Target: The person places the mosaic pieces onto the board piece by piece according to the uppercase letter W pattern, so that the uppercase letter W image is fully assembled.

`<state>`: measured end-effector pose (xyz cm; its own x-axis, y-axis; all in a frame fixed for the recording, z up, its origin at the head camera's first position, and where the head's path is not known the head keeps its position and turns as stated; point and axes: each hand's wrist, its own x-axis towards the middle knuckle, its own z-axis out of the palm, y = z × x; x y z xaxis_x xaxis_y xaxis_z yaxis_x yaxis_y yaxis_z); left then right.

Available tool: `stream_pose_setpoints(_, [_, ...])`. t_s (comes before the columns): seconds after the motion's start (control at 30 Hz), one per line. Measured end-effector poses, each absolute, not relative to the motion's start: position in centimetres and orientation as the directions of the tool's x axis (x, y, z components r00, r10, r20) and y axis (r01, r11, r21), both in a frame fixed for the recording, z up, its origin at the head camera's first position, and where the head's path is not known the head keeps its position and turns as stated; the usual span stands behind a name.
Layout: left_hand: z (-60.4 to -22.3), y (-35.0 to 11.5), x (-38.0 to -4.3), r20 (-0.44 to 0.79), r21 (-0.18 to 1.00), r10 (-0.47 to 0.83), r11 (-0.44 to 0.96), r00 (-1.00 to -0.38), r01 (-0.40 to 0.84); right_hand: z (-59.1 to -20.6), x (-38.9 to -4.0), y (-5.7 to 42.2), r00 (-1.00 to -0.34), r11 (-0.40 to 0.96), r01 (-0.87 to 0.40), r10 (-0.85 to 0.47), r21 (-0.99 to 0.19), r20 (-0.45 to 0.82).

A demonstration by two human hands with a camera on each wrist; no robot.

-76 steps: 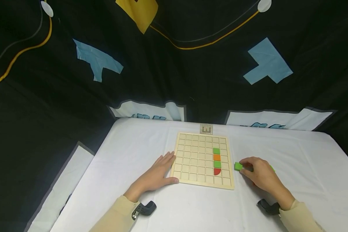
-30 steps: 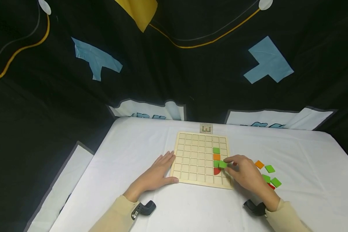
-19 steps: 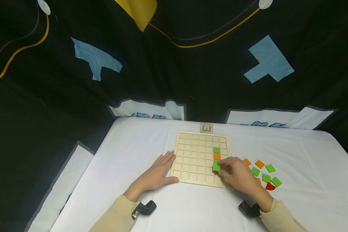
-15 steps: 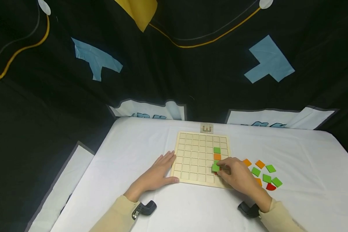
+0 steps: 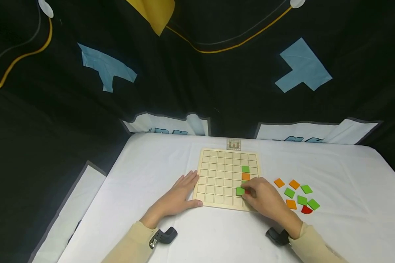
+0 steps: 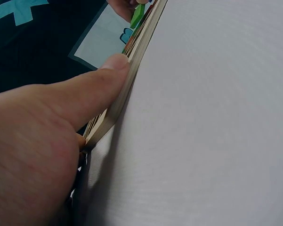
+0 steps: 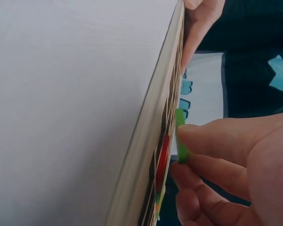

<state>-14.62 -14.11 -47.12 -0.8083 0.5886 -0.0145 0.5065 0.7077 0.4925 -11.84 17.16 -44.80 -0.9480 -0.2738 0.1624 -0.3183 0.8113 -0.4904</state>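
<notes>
A pale wooden grid board (image 5: 217,175) lies on the white cloth. My left hand (image 5: 179,195) rests at its left edge, fingers straight, the thumb on the near corner; the left wrist view shows that thumb (image 6: 115,63) on the rim. Between thumb and fingers my right hand (image 5: 264,197) pinches a green square tile (image 5: 240,191), close over the board's lower right part. In the right wrist view the green tile (image 7: 181,136) stands beside a red quarter-round tile (image 7: 163,157). Set in one column are a green tile (image 5: 245,169) and an orange tile (image 5: 245,176); the tiles below are partly hidden by my right fingers.
Right of the board lie several loose tiles: orange squares (image 5: 279,183), green squares (image 5: 302,200) and a red quarter-round piece (image 5: 307,209). A small patterned card (image 5: 233,144) sits beyond the board's far edge. A dark cloth (image 5: 197,84) hangs behind the table.
My right hand has carried the green tile from beside the board leftward over it, past the filled column. The loose tiles have come into view. My left hand stays in place.
</notes>
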Motion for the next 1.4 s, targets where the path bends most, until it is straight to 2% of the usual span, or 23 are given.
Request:
stream_pose_setpoints(0.43, [-47.17,-14.23,-14.4,-0.018,0.506,0.582,0.707,-0.813,0.495,-44.74,-11.97,16.24,-0.944,0.829,-0.328,-0.296,-0.453,0.143])
stream_pose_setpoints(1.13, [-47.22,-14.14,-14.63,-0.013,0.488,0.584,0.712,-0.811,0.505,-44.98,-12.3,16.39,-0.92,0.821,-0.39,-0.34,-0.417,0.192])
stream_pose_setpoints(1.4, [-47.28,-14.11,-14.66,0.001,0.497,0.587,0.702,-0.81,0.51,-45.08,-12.51,16.58,-0.928,0.817,-0.373,-0.336,-0.439,0.164])
